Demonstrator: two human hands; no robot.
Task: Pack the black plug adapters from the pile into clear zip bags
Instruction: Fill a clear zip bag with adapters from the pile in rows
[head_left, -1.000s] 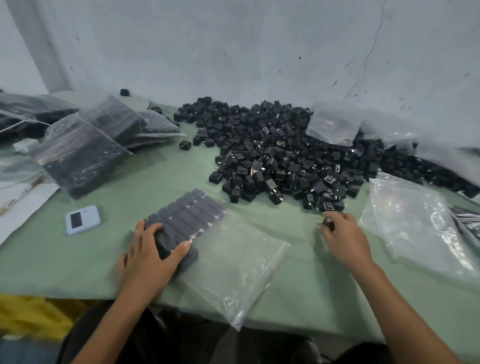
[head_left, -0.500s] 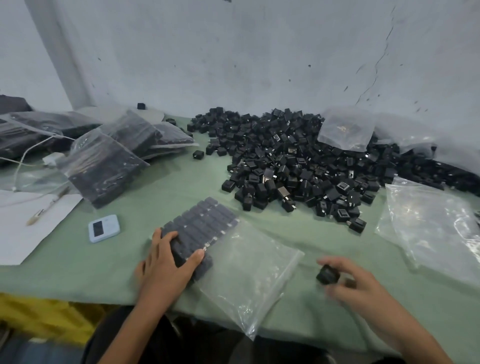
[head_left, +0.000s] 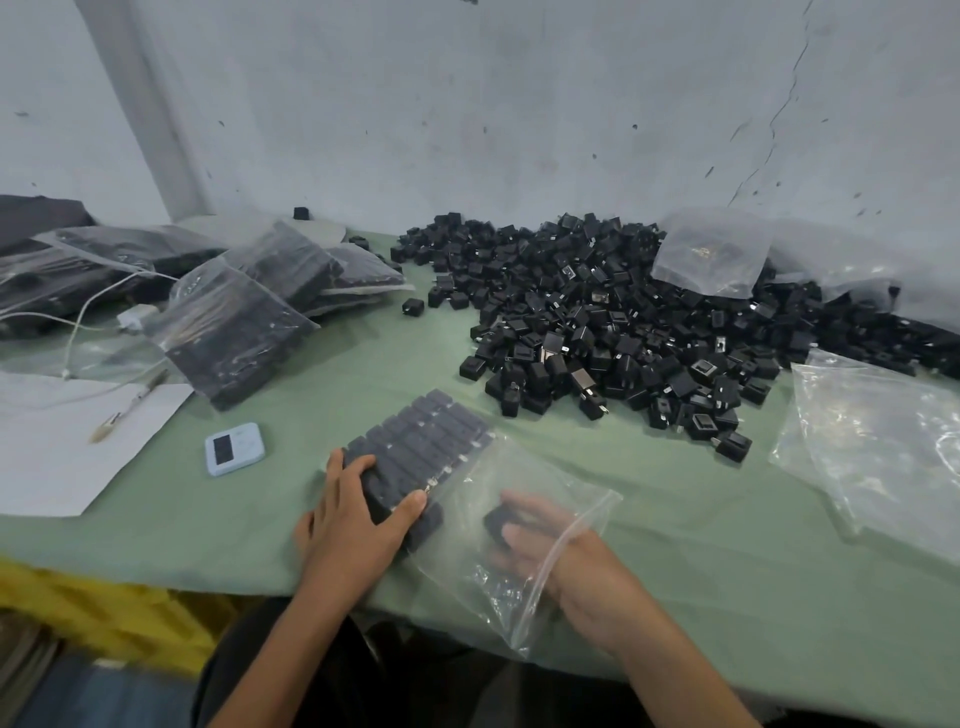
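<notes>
Right hand (head_left: 550, 540) inside the mouth of the clear zip bag (head_left: 524, 519), grip clamped on one black plug adapter (head_left: 500, 519), blurred through the plastic. Left hand (head_left: 353, 514) at 9 o'clock of it, fingers spread flat on the packed rows of adapters (head_left: 421, 447) in the bag's closed end. Loose pile (head_left: 623, 322) at 12 to 1 o'clock on the green worktop (head_left: 337, 379). Filled bags (head_left: 234, 327) at 10 o'clock.
</notes>
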